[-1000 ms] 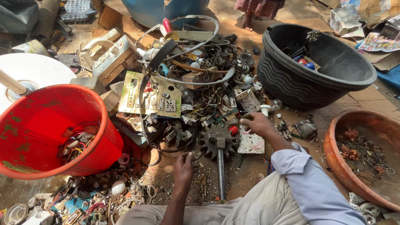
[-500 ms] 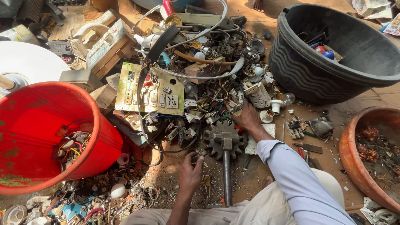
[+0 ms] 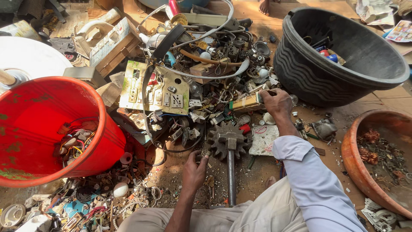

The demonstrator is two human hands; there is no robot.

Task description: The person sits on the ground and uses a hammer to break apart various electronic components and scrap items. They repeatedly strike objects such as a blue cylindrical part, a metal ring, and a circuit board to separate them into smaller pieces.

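Observation:
I sit on the ground before a heap of scrap electrical parts (image 3: 206, 68). My right hand (image 3: 277, 102) grips a small yellowish block-shaped part (image 3: 245, 103) at the heap's right side. My left hand (image 3: 195, 171) is low in front of me, fingers pinched on a small metal piece beside a rusty toothed gear (image 3: 227, 141) on a steel shaft (image 3: 231, 178). What exactly the left fingers hold is too small to tell. A pale green switch panel (image 3: 155, 92) lies to the left of the gear.
A red bucket (image 3: 98, 141) with wires inside lies tipped at left. A large black tub (image 3: 300, 73) stands at upper right, a brown clay bowl (image 3: 349, 159) with rusty bits at right. Small scrap litters the ground at lower left. A white disc (image 3: 30, 56) lies at far left.
My right hand has reached up and right into the heap and closed on the yellowish part. My left hand shifted slightly toward the gear. The camera has moved closer.

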